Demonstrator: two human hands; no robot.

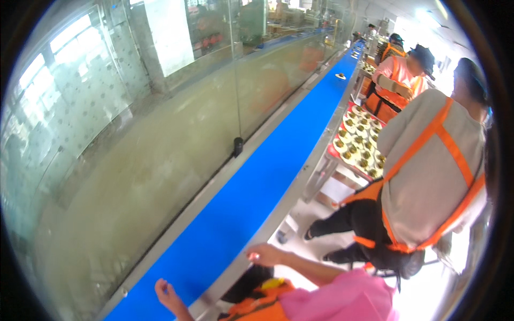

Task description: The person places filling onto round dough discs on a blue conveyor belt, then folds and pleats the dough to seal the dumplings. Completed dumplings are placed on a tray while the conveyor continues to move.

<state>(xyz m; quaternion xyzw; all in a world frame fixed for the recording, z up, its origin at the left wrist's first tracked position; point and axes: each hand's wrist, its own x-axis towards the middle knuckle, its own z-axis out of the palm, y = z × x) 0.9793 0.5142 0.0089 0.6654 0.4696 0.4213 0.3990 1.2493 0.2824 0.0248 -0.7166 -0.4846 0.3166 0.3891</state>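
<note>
Viewing from the head: left hand (168, 297) over the blue belt (249, 187), half curled, nothing visible inside; right hand (265, 254) by its edge, narrow, contents cannot be told. Filled dough round (340, 76) lies far up-belt. Step judged standby; next calls for widened fingers

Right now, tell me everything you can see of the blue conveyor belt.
The conveyor belt is a long, flat, smooth-looking blue strip between metal-looking rails, running from lower left to upper right beside a glass partition. A pale round piece with dark filling lies on its far stretch, with small pieces beyond. The left hand is over its near end; whether it touches cannot be told.
</note>
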